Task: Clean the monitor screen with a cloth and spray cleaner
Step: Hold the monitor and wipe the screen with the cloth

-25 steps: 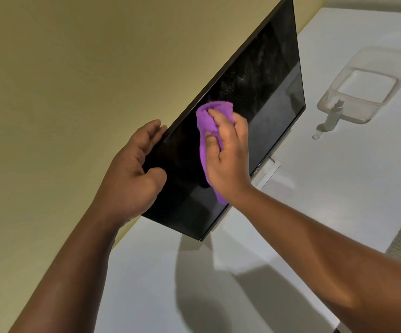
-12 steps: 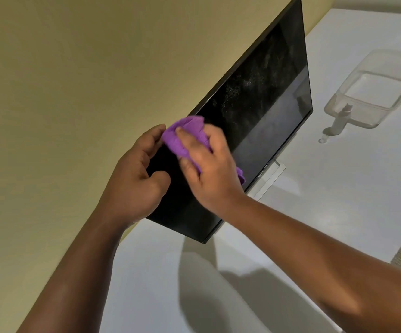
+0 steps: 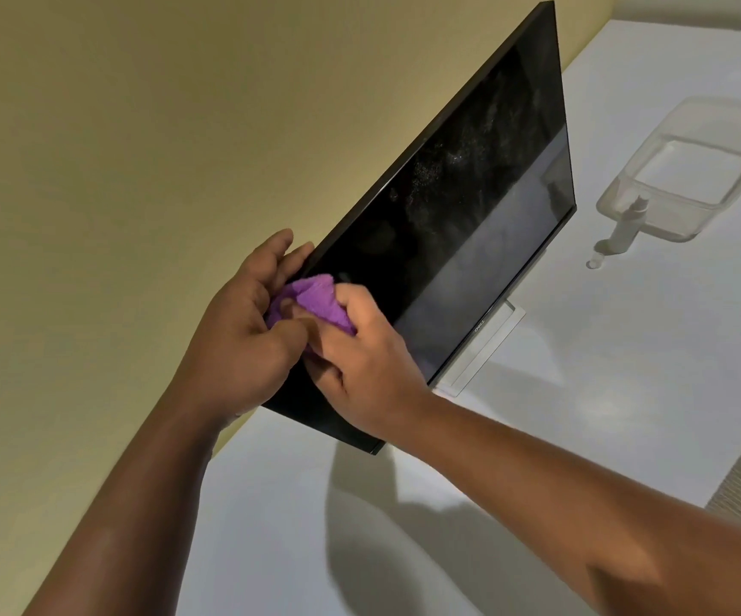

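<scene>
Standing on a white table [image 3: 604,393], one black monitor [image 3: 470,242] faces right, its back toward a yellow wall [image 3: 137,148]; one small logo on the lower bezel, too blurred to read with certainty; pale speckled residue across the far upper half of the screen; one white stand foot [image 3: 488,344] showing beneath the lower edge; one purple cloth [image 3: 315,300], bunched, pressed to the near left part of the screen; one right hand [image 3: 368,362], fingers curled around the cloth, gripping it; one left hand [image 3: 244,331] at the monitor's near left edge, fingers extended behind the bezel, thumb bent at the front and touching the cloth; one small spray bottle [image 3: 626,229], upright, far right on the table, label unreadable; one small clear cap [image 3: 594,263] just beside it; one clear plastic container [image 3: 688,180] directly behind the bottle.
</scene>
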